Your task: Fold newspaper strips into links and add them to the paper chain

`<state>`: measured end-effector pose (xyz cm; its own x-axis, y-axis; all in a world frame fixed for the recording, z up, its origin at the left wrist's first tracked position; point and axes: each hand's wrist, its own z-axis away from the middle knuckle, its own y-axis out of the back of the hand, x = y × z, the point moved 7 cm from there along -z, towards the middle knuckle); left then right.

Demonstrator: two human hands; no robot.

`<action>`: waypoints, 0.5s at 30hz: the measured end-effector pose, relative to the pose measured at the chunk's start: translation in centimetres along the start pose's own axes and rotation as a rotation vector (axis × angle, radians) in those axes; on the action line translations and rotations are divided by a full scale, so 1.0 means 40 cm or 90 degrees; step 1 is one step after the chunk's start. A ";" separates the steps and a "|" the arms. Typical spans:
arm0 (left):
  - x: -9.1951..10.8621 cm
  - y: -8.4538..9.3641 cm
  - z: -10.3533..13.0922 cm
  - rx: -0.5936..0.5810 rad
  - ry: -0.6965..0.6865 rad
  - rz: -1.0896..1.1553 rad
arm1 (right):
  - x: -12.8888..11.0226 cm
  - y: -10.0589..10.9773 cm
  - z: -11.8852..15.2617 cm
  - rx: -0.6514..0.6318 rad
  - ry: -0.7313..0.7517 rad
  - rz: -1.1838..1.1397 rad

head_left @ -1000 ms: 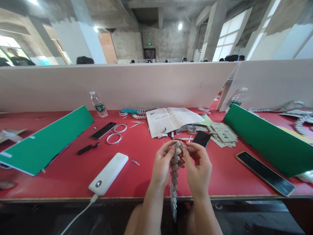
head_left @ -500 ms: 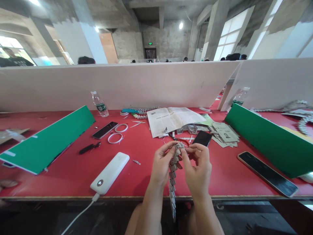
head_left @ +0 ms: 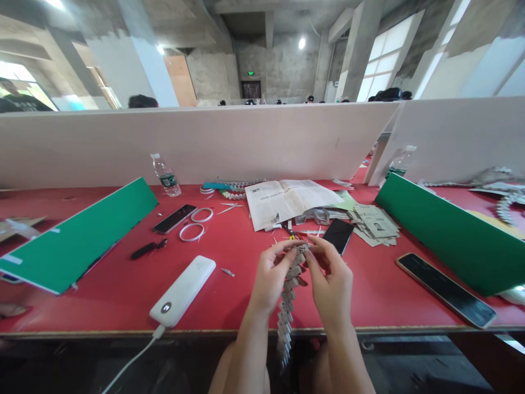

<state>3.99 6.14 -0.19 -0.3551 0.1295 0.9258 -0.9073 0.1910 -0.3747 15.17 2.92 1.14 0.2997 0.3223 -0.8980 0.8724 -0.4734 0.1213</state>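
Observation:
Between my hands hangs a folded-paper chain (head_left: pixel 286 309), a zigzag strip of grey newspaper links that drops past the table edge toward my lap. My left hand (head_left: pixel 270 271) grips its upper end between thumb and fingers. On the other side, the thumb and fingertips of my right hand (head_left: pixel 331 273) pinch the top link; the fingers partly hide that end. Just beyond my fingertips lie scissors (head_left: pixel 292 232), partly covered by the hands. A black phone (head_left: pixel 338 236) rests behind my right hand.
A newspaper sheet (head_left: pixel 289 202) and a stack of cut paper pieces (head_left: pixel 376 224) lie farther back. Left are a white power bank (head_left: pixel 183 291) with a cable, tape rolls (head_left: pixel 191 232) and another phone (head_left: pixel 175 218). Green boards (head_left: pixel 82 238) flank both sides; a large phone (head_left: pixel 445 289) sits right.
The hanging end of the chain has swung slightly left and turned, showing its zigzag face more broadly. My right fingers have closed in nearer the top link. The view has shifted slightly.

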 end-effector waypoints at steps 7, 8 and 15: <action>-0.012 0.015 -0.011 0.051 0.010 0.071 | -0.029 -0.008 -0.003 0.006 0.094 0.015; -0.012 0.016 -0.011 0.053 0.013 0.082 | -0.031 -0.009 -0.003 0.006 0.096 0.006; -0.015 0.012 -0.011 0.042 0.027 0.093 | -0.023 -0.011 -0.003 0.003 0.085 0.015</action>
<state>3.86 6.58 -0.93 -0.4759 0.1931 0.8581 -0.8597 0.1036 -0.5001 14.55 2.93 1.94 0.3697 0.4173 -0.8301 0.8624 -0.4866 0.1395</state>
